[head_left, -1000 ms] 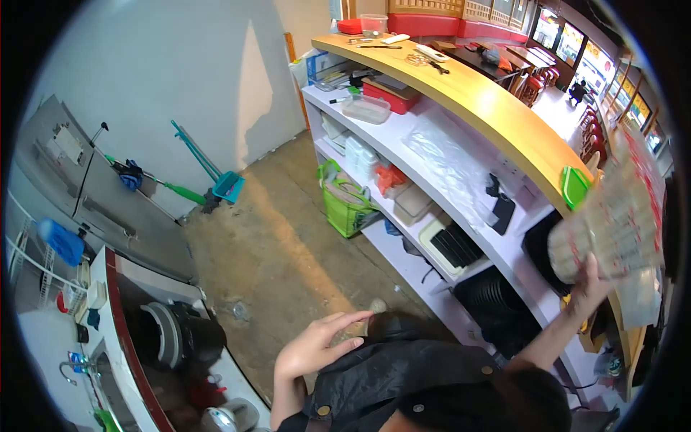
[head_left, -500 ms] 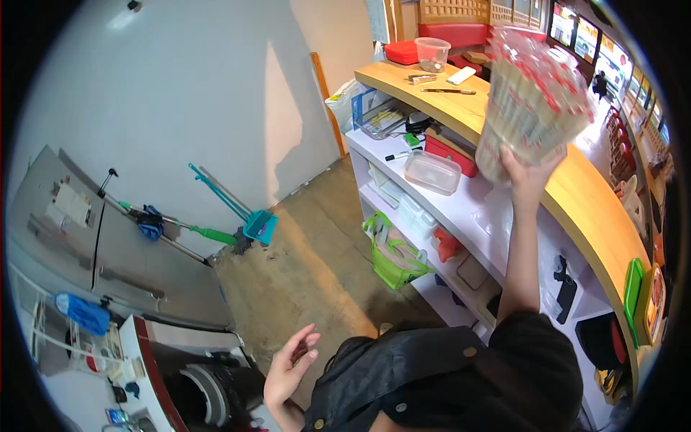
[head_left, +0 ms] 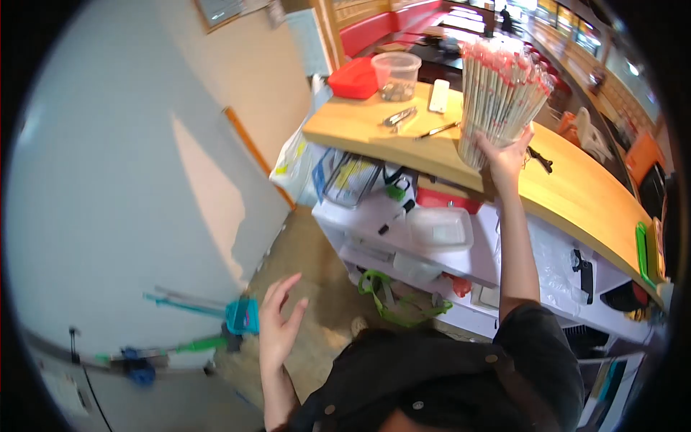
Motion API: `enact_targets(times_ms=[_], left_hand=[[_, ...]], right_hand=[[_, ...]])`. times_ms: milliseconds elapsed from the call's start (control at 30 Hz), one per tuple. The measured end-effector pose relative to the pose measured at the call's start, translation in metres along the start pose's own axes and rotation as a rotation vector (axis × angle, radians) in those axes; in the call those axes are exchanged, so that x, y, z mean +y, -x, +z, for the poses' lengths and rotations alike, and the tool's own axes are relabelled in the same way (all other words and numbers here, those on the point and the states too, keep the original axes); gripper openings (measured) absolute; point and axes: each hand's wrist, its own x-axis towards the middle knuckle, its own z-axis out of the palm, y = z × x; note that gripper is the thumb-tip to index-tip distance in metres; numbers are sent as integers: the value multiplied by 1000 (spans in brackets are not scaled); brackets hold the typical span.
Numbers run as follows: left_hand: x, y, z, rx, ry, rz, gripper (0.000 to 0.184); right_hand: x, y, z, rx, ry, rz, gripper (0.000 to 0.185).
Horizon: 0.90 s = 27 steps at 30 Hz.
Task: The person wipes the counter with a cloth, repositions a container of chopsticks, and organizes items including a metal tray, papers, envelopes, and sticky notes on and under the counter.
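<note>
My right hand [head_left: 507, 157] is closed around the lower part of a clear container [head_left: 471, 147]. It is packed with wrapped chopsticks [head_left: 504, 90], upright with red ends on top. The container is over the wooden counter [head_left: 576, 180]; whether its base touches the wood I cannot tell. My left hand [head_left: 279, 320] hangs in the air at the lower left, fingers apart and holding nothing. Near the container lie a pen [head_left: 437, 130] and a white phone-like object [head_left: 439, 96].
On the counter stand a red box [head_left: 354, 78] and a clear tub [head_left: 396, 75]. The shelf below holds a plastic container [head_left: 440, 230]. A green bag [head_left: 392, 306] sits on the floor. A teal dustpan [head_left: 242, 317] is by the wall.
The view has swung toward the counter. My right hand has brought the container of chopsticks lower, over the counter. My left hand stays raised and empty.
</note>
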Motion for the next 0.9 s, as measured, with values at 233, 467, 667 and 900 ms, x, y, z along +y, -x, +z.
enact_targets(times_ms=[233,467,667,900], left_hand=[[6,-312,66,15,-186,933,33],[8,-474,117,-74,-467,948,21],[11,-411,69,-207,-465,1004,17],[-31,-297,59,320,445,225,62]], right_hand=[[8,39,-8,62,440,-74,99],[-28,126,-43,200,422,69,59],[-37,138,-43,221,263,175,51],[-32,157,-4,76,-65,330,47]])
